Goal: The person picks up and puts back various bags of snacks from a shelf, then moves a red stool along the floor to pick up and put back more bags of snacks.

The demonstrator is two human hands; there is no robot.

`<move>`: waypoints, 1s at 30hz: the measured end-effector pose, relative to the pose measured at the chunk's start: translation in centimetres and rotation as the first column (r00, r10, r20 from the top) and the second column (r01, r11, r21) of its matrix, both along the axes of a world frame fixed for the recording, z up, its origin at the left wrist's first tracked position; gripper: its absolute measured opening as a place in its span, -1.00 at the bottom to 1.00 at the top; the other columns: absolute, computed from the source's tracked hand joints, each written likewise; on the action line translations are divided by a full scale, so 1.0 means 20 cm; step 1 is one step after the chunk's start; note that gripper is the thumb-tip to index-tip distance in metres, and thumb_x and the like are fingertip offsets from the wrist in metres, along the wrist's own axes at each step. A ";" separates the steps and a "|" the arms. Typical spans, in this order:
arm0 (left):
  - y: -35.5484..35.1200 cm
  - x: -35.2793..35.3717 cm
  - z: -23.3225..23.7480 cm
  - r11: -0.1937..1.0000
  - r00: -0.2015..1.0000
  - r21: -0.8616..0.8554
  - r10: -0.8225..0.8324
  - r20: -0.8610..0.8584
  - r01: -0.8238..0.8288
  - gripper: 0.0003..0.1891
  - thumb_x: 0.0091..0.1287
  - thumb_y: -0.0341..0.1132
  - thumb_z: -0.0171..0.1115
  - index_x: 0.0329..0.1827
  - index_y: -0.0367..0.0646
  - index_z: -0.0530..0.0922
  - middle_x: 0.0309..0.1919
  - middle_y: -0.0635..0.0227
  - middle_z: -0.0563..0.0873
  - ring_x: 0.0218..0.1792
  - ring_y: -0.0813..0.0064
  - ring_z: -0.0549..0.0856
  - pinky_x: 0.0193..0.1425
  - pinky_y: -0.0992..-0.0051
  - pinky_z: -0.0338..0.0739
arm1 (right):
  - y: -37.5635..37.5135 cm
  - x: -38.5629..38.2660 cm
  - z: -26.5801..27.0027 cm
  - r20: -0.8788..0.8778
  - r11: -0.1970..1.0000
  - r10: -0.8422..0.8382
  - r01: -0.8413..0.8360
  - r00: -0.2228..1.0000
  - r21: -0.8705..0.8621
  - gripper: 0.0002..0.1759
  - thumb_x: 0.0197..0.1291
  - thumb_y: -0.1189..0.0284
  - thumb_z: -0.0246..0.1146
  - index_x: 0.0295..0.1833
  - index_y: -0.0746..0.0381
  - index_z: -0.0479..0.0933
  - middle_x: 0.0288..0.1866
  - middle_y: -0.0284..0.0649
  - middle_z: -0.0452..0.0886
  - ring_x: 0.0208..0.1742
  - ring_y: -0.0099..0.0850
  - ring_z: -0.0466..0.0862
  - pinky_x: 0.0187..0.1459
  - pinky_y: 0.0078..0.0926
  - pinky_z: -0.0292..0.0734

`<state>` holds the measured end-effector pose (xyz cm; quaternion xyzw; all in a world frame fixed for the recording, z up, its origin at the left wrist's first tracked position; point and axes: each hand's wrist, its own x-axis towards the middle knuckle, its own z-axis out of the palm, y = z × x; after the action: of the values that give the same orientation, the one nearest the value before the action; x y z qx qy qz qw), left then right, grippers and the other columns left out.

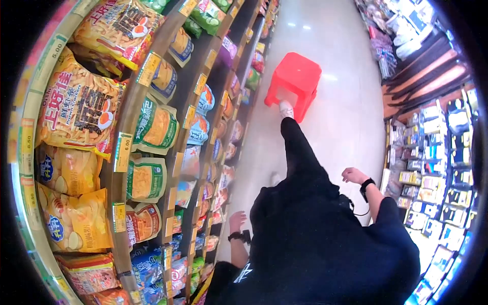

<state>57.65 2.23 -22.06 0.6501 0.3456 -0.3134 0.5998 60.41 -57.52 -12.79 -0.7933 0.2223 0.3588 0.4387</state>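
My left hand (pixel 237 221) hangs low beside the snack shelves, its fingers apart and nothing in them. On the other side of my body, my right hand (pixel 354 175) is held out over the aisle, loosely bent, fingers apart and holding nothing. Ahead on the floor stands a red plastic stool (pixel 297 68). One of my legs stretches forward, and its white shoe (pixel 286 109) overlaps the stool's near side between the legs. Bags of snacks (pixel 223 185) line the shelf tiers closest to my left hand.
Tall shelves with price tags (pixel 123 152) run along the left, filled with prawn cracker bags (pixel 81 104) and chip bags (pixel 76 218). A rack of small packaged goods (pixel 422 178) borders the right. Between them runs a pale, shiny floor (pixel 345 101).
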 end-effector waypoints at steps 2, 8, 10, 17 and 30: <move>-0.02 0.00 0.06 0.998 0.995 0.006 0.060 0.080 -0.061 -0.73 0.24 -0.24 0.04 -0.11 -0.14 0.61 -0.34 0.32 0.69 -0.32 0.51 0.66 -0.28 0.51 0.48 | -0.02 0.11 -0.08 -0.012 1.000 0.014 -0.013 1.000 0.029 -0.73 0.12 0.42 0.06 -0.17 0.37 0.53 -0.32 -0.12 0.66 -0.30 -0.40 0.66 -0.22 -0.45 0.58; -0.11 -0.12 -0.11 0.094 0.288 0.546 -0.915 -0.281 0.832 -0.70 0.23 -0.21 -0.04 -0.29 -0.15 0.65 -0.32 0.14 0.70 -0.20 0.20 0.68 -0.15 0.23 0.54 | -0.07 0.38 -0.14 0.126 0.984 0.003 -0.025 0.992 0.176 -0.74 0.17 0.43 0.05 -0.15 0.39 0.52 -0.30 -0.11 0.63 -0.27 -0.37 0.65 -0.21 -0.44 0.57; -0.15 -0.13 -0.17 0.298 0.415 0.550 -0.904 -0.099 0.781 -0.62 0.21 -0.04 -0.02 -0.20 -0.12 0.62 -0.24 0.06 0.67 -0.12 0.08 0.63 -0.08 0.20 0.49 | -0.15 0.44 -0.14 0.115 0.989 -0.025 0.008 0.993 0.146 -0.73 0.19 0.41 0.06 -0.14 0.38 0.52 -0.30 -0.12 0.64 -0.29 -0.39 0.65 -0.21 -0.43 0.57; -0.62 0.61 -0.15 0.889 0.896 0.116 -0.436 -0.081 0.443 -0.76 0.17 -0.24 0.03 -0.29 -0.13 0.63 -0.40 0.24 0.68 -0.46 0.35 0.62 -0.54 0.41 0.37 | -0.69 0.40 -0.21 0.046 0.949 -0.305 0.300 0.951 0.096 -0.66 0.19 0.27 0.07 -0.07 0.29 0.51 -0.28 -0.22 0.67 -0.29 -0.46 0.67 -0.32 -0.52 0.50; -1.65 1.82 0.38 0.796 0.744 0.219 -0.605 0.284 0.564 -0.73 0.31 -0.27 0.05 -0.14 -0.24 0.64 -0.43 0.32 0.71 -0.38 0.56 0.67 -0.24 0.55 0.54 | -1.20 1.03 -0.15 0.070 0.972 -0.232 0.230 0.970 0.040 -0.74 0.16 0.43 0.08 -0.16 0.41 0.52 -0.33 -0.11 0.65 -0.31 -0.37 0.66 -0.21 -0.49 0.58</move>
<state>93.97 -30.70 -14.43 0.8040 0.0334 -0.3472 0.4816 81.09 -81.54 -15.73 -0.7679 0.2910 0.2792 0.4978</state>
